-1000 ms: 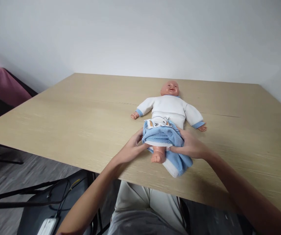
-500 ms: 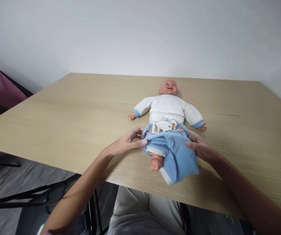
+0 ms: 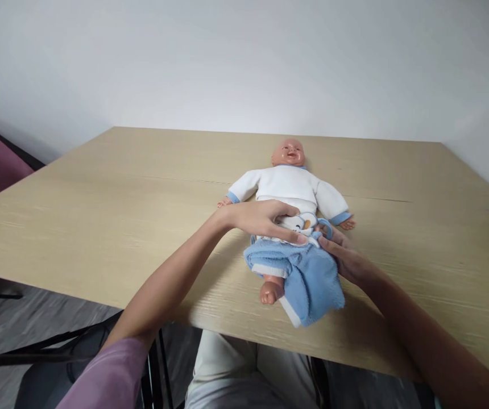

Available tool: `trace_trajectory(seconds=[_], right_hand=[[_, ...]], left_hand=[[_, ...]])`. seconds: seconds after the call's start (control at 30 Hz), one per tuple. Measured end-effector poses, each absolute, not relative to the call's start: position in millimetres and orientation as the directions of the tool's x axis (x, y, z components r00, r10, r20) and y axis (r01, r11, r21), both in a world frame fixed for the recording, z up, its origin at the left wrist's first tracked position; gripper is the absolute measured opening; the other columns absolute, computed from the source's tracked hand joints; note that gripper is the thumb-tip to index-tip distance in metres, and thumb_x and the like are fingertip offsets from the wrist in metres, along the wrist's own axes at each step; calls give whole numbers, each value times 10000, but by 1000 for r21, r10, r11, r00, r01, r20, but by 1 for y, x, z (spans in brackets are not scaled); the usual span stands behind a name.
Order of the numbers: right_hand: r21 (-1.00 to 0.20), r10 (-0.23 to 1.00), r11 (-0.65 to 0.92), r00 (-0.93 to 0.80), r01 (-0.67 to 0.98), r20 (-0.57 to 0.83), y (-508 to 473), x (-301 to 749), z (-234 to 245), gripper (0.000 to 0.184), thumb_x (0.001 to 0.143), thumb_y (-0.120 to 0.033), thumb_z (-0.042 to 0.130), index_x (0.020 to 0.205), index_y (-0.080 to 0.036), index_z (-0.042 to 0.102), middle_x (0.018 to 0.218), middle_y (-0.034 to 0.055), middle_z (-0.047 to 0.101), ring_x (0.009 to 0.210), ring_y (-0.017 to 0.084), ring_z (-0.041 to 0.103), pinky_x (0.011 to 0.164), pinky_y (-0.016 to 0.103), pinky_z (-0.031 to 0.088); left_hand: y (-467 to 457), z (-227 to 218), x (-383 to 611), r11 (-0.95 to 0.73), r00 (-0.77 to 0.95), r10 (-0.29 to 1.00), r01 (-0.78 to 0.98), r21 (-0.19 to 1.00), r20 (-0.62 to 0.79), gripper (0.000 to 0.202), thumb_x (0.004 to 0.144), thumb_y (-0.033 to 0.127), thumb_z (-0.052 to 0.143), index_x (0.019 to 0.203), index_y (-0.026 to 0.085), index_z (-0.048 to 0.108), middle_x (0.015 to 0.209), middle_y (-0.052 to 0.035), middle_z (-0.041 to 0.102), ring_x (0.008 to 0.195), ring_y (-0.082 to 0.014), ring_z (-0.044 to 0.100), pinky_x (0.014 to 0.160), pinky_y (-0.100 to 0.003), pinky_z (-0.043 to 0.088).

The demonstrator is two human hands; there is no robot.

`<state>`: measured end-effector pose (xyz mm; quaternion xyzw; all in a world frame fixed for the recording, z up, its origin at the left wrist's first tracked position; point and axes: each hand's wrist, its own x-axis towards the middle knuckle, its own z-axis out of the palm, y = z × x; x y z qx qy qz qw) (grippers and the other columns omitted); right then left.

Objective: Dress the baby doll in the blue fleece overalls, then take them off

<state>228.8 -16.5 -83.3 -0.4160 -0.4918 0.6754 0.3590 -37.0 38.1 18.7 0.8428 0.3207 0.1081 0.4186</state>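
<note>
Baby doll (image 3: 287,186) lies feet toward the person, right hand (image 3: 347,258) pinching its blue trousers (image 3: 315,281) at the waist, left hand (image 3: 257,217) across its front, grip unclear.

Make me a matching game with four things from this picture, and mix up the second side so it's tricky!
Column one
1. Doll
2. Top
3. Trousers
4. Left hand

Column two
A. Mostly blue
B. Reaching over the doll's middle
C. Lying face up on the table
D. Mostly white

Right pairs: 1-C, 2-D, 3-A, 4-B
</note>
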Motion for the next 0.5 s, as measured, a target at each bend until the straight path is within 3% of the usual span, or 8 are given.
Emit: trace_trajectory(seconds=[0.1, 0.27, 0.37, 0.5], right_hand=[[-970, 855, -242, -479, -31, -198, -12, 238, -84, 604, 852, -735, 940, 1191, -264, 773, 1040, 44, 795, 875, 217, 730, 787, 319, 615], [-982, 687, -180, -706, 64, -172, -7, 255, -79, 522, 911, -696, 932, 1019, -195, 833, 935, 32, 771, 833, 181, 695, 772, 276, 589], [-971, 770, -227, -623, -68, -136, -12, 255, -78, 479, 920, -669, 944, 1119, -240, 869, 944, 23, 790, 807, 169, 700, 755, 259, 592], [-944, 842, -288, -511, -158, -172, -18, 249, -78, 530, 984, -685, 880, 1369, -322, 843, 1050, 31, 838, 741, 148, 688, 725, 253, 603]], left_hand=[[48, 19, -32, -286, 840, 529, 312, 906, -123, 294, 870, 495, 904, 909, 232, 779, 806, -15, 712, 695, -210, 649, 679, -355, 533], [60, 1, -26, -154, 903, 426, 126, 980, -49, 410, 844, 415, 965, 1123, 190, 766, 1013, -54, 801, 865, -205, 734, 732, -301, 561], [65, -6, -24, -156, 914, 400, 140, 978, -67, 438, 827, 398, 996, 1158, 204, 785, 1047, -36, 808, 907, -200, 746, 763, -282, 562], [70, -9, -26, -197, 946, 304, 179, 964, -113, 299, 843, 418, 991, 1005, 219, 839, 995, 3, 816, 915, -203, 747, 817, -278, 588]])
